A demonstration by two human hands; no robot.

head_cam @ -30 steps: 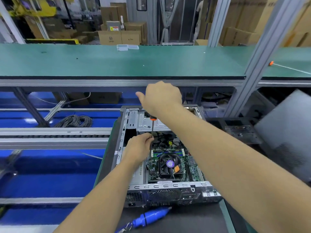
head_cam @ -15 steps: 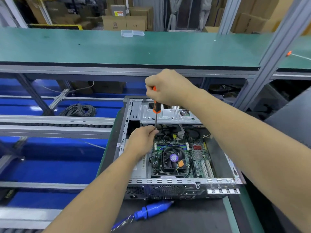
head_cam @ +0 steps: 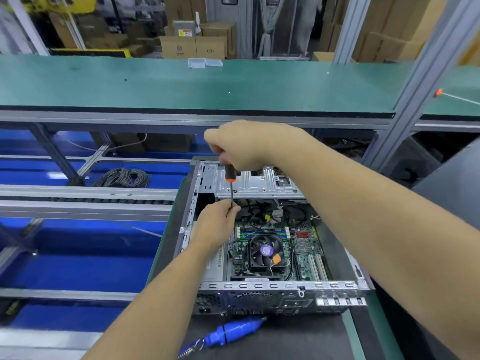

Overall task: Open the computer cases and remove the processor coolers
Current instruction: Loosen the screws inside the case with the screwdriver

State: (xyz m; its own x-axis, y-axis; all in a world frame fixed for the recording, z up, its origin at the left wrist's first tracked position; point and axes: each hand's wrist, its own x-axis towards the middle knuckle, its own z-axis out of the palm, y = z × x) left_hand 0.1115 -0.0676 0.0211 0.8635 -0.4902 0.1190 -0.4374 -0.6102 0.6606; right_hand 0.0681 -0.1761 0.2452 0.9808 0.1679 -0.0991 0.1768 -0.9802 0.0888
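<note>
Beneath the right hand (head_cam: 244, 145), gripping the screwdriver (head_cam: 230, 175), the shaft is pinched by the left hand (head_cam: 215, 224) (slippage could gouge the motherboard (head_cam: 302, 245)).

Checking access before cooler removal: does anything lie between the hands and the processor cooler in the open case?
Nothing visible covers the processor cooler; the case is open above it. Black cables lie just beyond it. Both the left hand and right hand hold the screwdriver.

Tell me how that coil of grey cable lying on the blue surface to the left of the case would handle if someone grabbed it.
The coil of grey cable would probably be floppy: its loops lie loose and uneven, with no tie visible. Lifted from one side, it would likely sag and spill open. It seems unlikely to roll, since it lies flat on the blue surface.
</note>
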